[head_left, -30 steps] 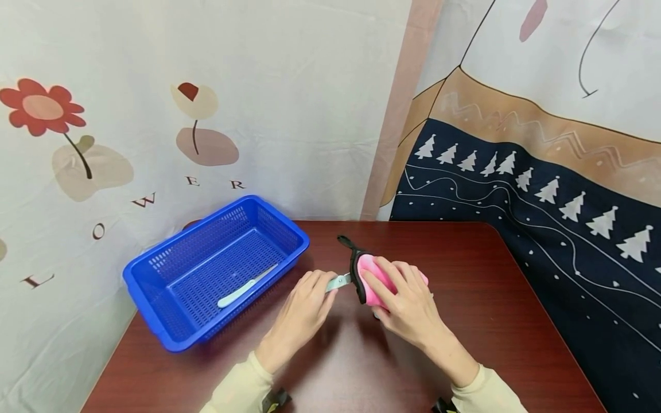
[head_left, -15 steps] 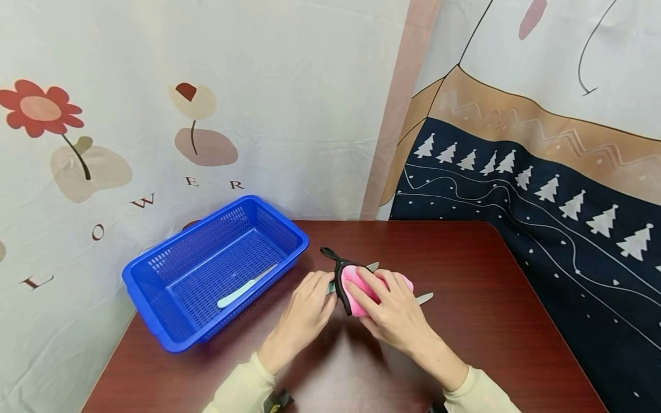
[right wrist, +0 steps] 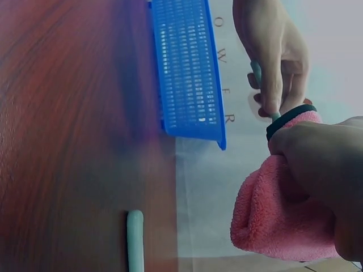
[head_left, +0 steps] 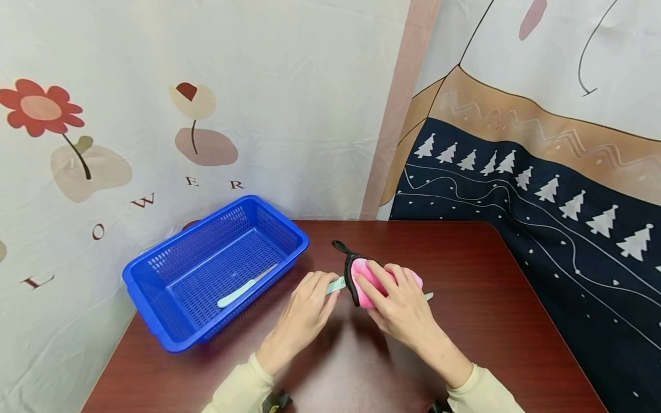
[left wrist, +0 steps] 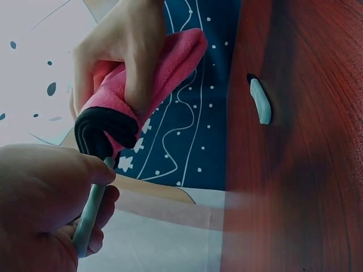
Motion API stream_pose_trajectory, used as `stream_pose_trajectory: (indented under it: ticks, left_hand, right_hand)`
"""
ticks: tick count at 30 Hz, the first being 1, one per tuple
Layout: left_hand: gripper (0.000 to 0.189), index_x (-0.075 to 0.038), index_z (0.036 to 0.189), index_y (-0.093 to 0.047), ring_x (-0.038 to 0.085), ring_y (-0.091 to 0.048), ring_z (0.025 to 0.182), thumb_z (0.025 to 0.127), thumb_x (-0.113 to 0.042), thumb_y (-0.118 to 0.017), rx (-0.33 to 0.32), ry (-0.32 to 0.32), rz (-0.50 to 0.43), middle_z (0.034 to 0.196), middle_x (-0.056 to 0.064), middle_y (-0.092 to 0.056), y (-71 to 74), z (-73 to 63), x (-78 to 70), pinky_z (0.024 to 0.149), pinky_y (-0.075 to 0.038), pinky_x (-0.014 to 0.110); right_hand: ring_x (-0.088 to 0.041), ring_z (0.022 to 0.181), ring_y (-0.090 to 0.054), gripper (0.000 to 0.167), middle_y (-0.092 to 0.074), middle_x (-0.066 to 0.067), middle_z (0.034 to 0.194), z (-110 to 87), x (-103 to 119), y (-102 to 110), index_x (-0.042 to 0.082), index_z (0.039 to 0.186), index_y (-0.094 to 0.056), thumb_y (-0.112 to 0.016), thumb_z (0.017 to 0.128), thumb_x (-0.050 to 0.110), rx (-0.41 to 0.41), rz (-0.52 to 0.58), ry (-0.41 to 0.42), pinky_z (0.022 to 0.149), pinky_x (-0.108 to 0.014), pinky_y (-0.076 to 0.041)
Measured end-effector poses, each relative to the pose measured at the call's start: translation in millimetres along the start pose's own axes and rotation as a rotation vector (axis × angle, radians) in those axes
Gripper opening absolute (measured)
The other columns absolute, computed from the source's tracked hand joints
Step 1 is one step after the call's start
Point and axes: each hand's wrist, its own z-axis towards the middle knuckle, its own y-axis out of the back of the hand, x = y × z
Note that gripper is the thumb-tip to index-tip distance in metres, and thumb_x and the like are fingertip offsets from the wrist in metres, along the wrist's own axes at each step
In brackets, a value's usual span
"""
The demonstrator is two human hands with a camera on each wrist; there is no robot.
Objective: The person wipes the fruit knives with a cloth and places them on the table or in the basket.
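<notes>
My left hand [head_left: 304,304] grips a knife by its mint-green handle [head_left: 335,285], the thumb lying along it. A pink plush cloth [head_left: 364,292] with a black border and hanging loop wraps the knife's front part, so the blade is hidden. My right hand [head_left: 405,307] holds the cloth from above, fingers spread and bent round it. In the left wrist view the handle [left wrist: 91,218] runs up to the cloth's black edge [left wrist: 105,127]. Below the hands, a second mint-green-handled object [left wrist: 261,102] lies on the table; its end peeks out past the cloth in the head view.
A blue perforated plastic basket [head_left: 155,321] stands on the left of the brown table [head_left: 480,258]. Inside it lies another mint-handled knife [head_left: 237,293]. Printed fabric [head_left: 310,115] hangs behind the table and along its right side.
The cloth in my right hand slid left to the left hand, baring a blade tip half a second ago, then moved back right, covering the tip. The left hand stays nearly still.
</notes>
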Motion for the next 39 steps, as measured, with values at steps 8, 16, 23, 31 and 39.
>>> stream_pose_trajectory:
  ticks: [8,16,23,31,39]
  left_hand:
    - [0.022,-0.002,0.117,-0.073,0.022,-0.066,0.09,0.098,-0.003,-0.083,0.013,0.003,0.012,0.098,0.006,-0.072,2.4,-1.0,0.6,0.077,-0.058,0.037]
    - [0.023,-0.002,0.118,-0.073,0.022,-0.066,0.09,0.097,-0.004,-0.084,0.019,0.002,0.022,0.099,0.006,-0.072,3.7,-2.0,2.2,0.077,-0.059,0.037]
    - [0.024,-0.002,0.118,-0.074,0.021,-0.066,0.089,0.097,-0.004,-0.084,0.025,-0.006,0.015,0.098,0.005,-0.072,4.3,-3.9,4.2,0.077,-0.058,0.036]
    - [0.024,-0.003,0.117,-0.074,0.021,-0.064,0.088,0.096,-0.004,-0.084,0.016,-0.01,0.01,0.098,0.005,-0.072,6.2,-4.5,6.1,0.077,-0.058,0.036]
    - [0.023,-0.003,0.117,-0.074,0.021,-0.065,0.089,0.096,-0.003,-0.084,0.008,0.004,0.024,0.098,0.005,-0.072,7.2,-4.9,8.0,0.078,-0.059,0.037]
  right_hand:
    - [-0.036,0.11,-0.063,0.084,-0.071,-0.018,0.146,-2.0,-9.8,2.5,0.016,0.147,-0.074,-0.103,0.069,0.025,0.019,0.004,-0.016,0.09,-0.051,-0.058]
    - [-0.037,0.109,-0.063,0.079,-0.07,-0.019,0.146,-5.1,-21.1,3.0,0.016,0.147,-0.073,-0.1,0.072,0.02,0.012,0.008,-0.041,0.088,-0.052,-0.057]
    - [-0.039,0.109,-0.063,0.078,-0.069,-0.021,0.145,-9.5,-32.9,5.0,0.015,0.146,-0.074,-0.099,0.073,0.02,0.021,0.007,-0.073,0.085,-0.054,-0.058]
    - [-0.044,0.106,-0.062,0.067,-0.068,-0.027,0.143,-16.4,-53.4,12.4,0.011,0.142,-0.075,-0.089,0.077,0.014,0.006,-0.015,-0.126,0.08,-0.054,-0.052]
    - [-0.043,0.11,-0.062,0.062,-0.067,-0.026,0.146,-15.1,-53.4,17.6,0.012,0.143,-0.075,-0.084,0.082,0.015,0.001,0.017,-0.152,0.084,-0.055,-0.053]
